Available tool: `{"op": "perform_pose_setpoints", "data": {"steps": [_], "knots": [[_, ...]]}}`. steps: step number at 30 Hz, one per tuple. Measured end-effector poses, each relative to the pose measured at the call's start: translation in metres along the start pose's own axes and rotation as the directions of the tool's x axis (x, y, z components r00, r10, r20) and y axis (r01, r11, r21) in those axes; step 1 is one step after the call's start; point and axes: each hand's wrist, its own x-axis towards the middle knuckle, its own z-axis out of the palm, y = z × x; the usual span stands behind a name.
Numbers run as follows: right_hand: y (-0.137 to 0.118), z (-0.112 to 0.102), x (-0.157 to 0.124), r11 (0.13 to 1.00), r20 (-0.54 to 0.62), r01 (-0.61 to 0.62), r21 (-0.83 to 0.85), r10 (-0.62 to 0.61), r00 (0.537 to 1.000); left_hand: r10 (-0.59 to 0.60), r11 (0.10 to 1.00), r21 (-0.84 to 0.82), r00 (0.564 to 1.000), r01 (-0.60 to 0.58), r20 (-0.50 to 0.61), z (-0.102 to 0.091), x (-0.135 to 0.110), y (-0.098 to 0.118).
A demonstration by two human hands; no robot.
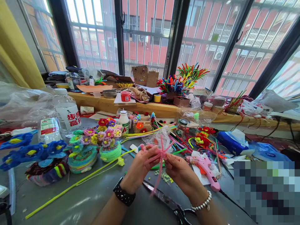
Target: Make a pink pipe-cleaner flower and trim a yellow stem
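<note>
Both my hands are raised over the grey table and pinch a bundle of pink pipe cleaners [160, 156] whose ends splay out above and trail down between them. My left hand [140, 167], with a black watch on the wrist, grips the bundle from the left. From the right, my right hand [179, 170], wearing a bead bracelet, pinches the same bundle at its crossing point. Black scissors [167, 201] lie on the table just below my wrists.
A pink glue gun [207, 168] lies right of my hands. Finished pipe-cleaner flowers [103, 137] and blue ones [32, 153] stand left, with a water bottle [67, 112]. A long yellow-green stem [77, 184] crosses the table. Loose pipe cleaners, jars and a wooden shelf [145, 107] crowd the back.
</note>
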Motion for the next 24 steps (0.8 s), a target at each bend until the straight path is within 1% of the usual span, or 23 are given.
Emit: {"op": "perform_pose_setpoints", "data": {"steps": [3,6,9,11,13,14,16,18,20,22,24], "knots": [[0.0015,-0.0016,0.0026,0.992,-0.073,0.063,0.107,-0.055,0.996,-0.051,0.986,-0.161,0.999,0.051,0.002,0.002,0.0008,0.0002],[0.0019,-0.002,0.0049,0.977,-0.123,0.098,0.192,-0.075,0.99,-0.084,0.969,-0.234,0.996,0.086,0.016,0.0011,0.0007,-0.0006],[-0.0001,-0.0009,0.0048,0.968,-0.149,0.109,0.226,-0.076,0.986,-0.069,0.966,-0.241,0.991,0.096,0.118,-0.0008,0.0001,-0.0017],[-0.0018,0.0003,0.0034,0.972,-0.127,0.09,0.219,-0.063,0.99,-0.038,0.983,-0.167,0.983,0.069,0.181,-0.0011,-0.0003,-0.0024],[-0.0026,0.0014,0.0017,0.984,-0.096,0.061,0.168,-0.045,0.994,-0.026,0.999,-0.033,0.976,0.034,0.218,-0.0003,-0.0007,-0.0036],[-0.0024,0.0019,0.0009,0.99,-0.084,0.049,0.13,-0.038,0.996,-0.025,0.999,0.035,0.975,0.017,0.219,0.0002,-0.0008,-0.0045],[-0.0012,0.0027,-0.0003,0.998,-0.068,0.042,0.044,-0.039,0.997,-0.016,0.993,0.117,0.984,-0.005,0.179,0.0011,-0.0004,-0.0066],[0.0002,0.0029,-0.001,0.998,-0.049,0.041,-0.049,-0.044,0.998,0.007,0.993,0.115,0.994,-0.019,0.107,0.0013,0.0006,-0.0083],[0.0003,0.0024,-0.0012,0.986,-0.039,0.06,-0.155,-0.067,0.997,0.021,0.996,0.082,0.998,-0.026,0.059,0.0013,0.0014,-0.0087],[-0.0017,0.0009,-0.0012,0.96,-0.061,0.116,-0.255,-0.135,0.989,0.02,0.996,0.086,0.998,-0.025,0.054,0.0014,0.0012,-0.0074],[-0.0055,-0.0012,-0.0016,0.924,-0.107,0.182,-0.335,-0.23,0.967,0.01,0.989,0.144,0.997,-0.02,0.07,0.0018,-0.0002,-0.0055]]}}
